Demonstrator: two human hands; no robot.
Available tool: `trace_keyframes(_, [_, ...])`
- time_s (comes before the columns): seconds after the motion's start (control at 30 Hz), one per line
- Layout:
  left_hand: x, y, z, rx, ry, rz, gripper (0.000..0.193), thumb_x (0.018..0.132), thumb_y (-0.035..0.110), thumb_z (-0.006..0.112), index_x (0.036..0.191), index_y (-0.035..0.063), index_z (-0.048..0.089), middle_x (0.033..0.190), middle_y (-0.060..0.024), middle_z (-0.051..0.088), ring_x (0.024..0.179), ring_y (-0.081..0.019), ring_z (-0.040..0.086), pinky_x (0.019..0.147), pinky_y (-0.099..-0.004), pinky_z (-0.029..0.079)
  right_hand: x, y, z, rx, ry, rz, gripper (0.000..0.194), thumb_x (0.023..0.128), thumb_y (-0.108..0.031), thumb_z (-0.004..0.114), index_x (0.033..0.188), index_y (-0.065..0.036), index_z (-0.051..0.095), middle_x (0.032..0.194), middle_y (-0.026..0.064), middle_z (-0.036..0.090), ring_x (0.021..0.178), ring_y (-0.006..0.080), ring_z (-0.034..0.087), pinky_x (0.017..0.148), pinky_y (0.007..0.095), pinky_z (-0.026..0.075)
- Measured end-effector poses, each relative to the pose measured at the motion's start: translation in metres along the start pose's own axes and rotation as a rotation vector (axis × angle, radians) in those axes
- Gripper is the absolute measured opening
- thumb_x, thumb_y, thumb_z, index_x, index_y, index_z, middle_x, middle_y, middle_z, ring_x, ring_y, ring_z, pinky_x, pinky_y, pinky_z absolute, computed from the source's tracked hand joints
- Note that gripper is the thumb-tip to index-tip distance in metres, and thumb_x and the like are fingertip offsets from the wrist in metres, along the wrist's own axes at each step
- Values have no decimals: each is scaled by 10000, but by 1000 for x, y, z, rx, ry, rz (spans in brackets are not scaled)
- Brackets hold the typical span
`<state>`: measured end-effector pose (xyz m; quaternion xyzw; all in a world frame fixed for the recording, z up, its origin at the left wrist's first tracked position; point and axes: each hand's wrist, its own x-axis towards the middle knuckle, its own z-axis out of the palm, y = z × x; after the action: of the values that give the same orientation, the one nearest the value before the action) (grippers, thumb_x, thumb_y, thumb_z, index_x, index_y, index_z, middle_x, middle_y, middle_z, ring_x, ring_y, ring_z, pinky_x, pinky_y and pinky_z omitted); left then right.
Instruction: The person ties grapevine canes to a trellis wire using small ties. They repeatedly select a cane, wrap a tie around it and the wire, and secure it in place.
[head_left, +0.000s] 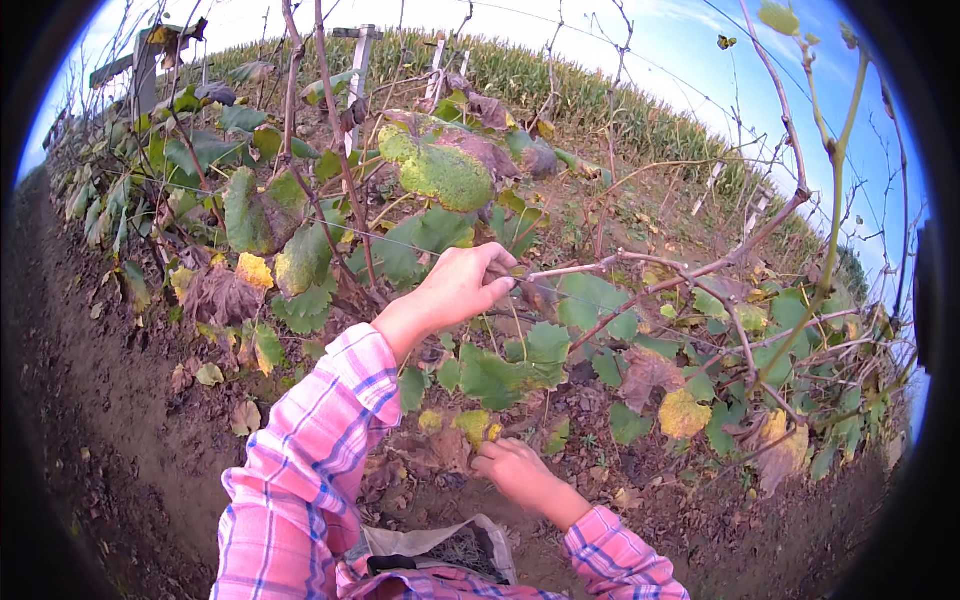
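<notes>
My left hand (461, 283) pinches the thin trellis wire (405, 244) with thumb and forefinger, at the end of a brown grapevine cane (574, 268). Whether the cane's tip is also between the fingers is hard to see. Lower down, my right hand (517, 472) has its fingers curled beside a yellow-green leaf (474, 427); its fingertips are partly hidden, so a hold on something cannot be made out. Green vine leaves (517, 367) hang between the two hands. At my waist an open cloth pouch (499, 544) contains a bundle of thin grey strands (469, 553).
A thicker cane (720, 262) slants across the right side, with a green shoot (836, 195) nearer me. Upright canes (330, 97) rise at left. Trellis posts (360, 75) stand behind, before a corn field (525, 67). Bare soil (127, 420) with fallen leaves lies below.
</notes>
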<state>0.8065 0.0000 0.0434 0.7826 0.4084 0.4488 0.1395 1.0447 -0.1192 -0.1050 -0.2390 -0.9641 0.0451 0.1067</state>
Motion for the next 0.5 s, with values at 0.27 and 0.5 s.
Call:
trace_keyframes(0.27, [1, -11, 13, 182, 75, -102, 237, 918, 291, 717, 1032, 83, 725, 889, -82, 768, 775, -237, 715, 800, -378, 535, 32, 24, -96, -28, 685, 207, 145, 920, -112, 696, 1037, -36, 738, 975, 121, 714, 914, 315, 663, 858, 424, 527])
trace_keyframes(0.5, [-5, -10, 17, 188, 129, -85, 258, 902, 283, 722, 1075, 93, 699, 873, -69, 769, 825, -243, 721, 909, -402, 442, 106, 87, -150, 239, 510, 480, 248, 983, -180, 632, 1039, 42, 727, 912, 121, 747, 800, 305, 686, 789, 413, 538])
